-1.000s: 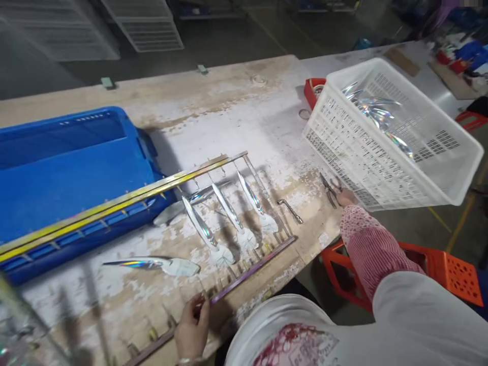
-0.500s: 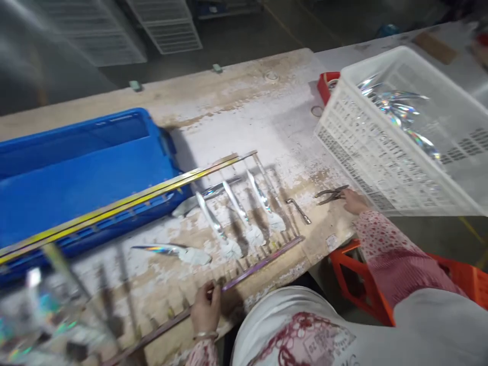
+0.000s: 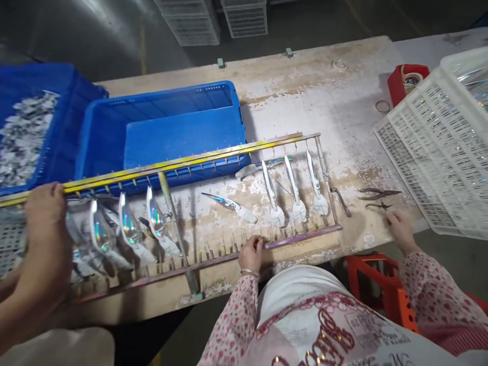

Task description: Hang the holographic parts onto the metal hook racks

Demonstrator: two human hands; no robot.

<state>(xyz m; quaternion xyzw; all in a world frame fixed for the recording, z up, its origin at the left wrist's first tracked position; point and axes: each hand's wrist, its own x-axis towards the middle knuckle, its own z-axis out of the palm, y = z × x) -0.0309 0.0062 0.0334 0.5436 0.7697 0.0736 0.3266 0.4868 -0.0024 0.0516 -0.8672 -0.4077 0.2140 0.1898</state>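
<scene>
A long metal rack (image 3: pixel 190 161) with a yellow far rail and a purple near rail lies across the worn table (image 3: pixel 305 91). Shiny holographic blade-shaped pieces (image 3: pixel 293 190) hang on its hooks, three at the right and three at the left (image 3: pixel 127 229). My left hand (image 3: pixel 250 252) is closed on the near rail. My right hand (image 3: pixel 396 226) rests open on the table edge, just right of the pliers (image 3: pixel 379 193), without touching them. One loose piece (image 3: pixel 231 205) lies inside the rack.
Another person's hand (image 3: pixel 46 213) holds the yellow rail at the far left. A blue crate (image 3: pixel 163 132) stands behind the rack, a second blue crate (image 3: pixel 23 132) of silvery pieces to its left. A white basket (image 3: pixel 438 152) stands right, a red box (image 3: pixel 406 81) behind it, an orange stool (image 3: pixel 377 284) below.
The view swung left, bringing the rack's left end and another person's hand into sight. My right hand let the pliers lie on the table and drew back. My left hand stayed on the rail.
</scene>
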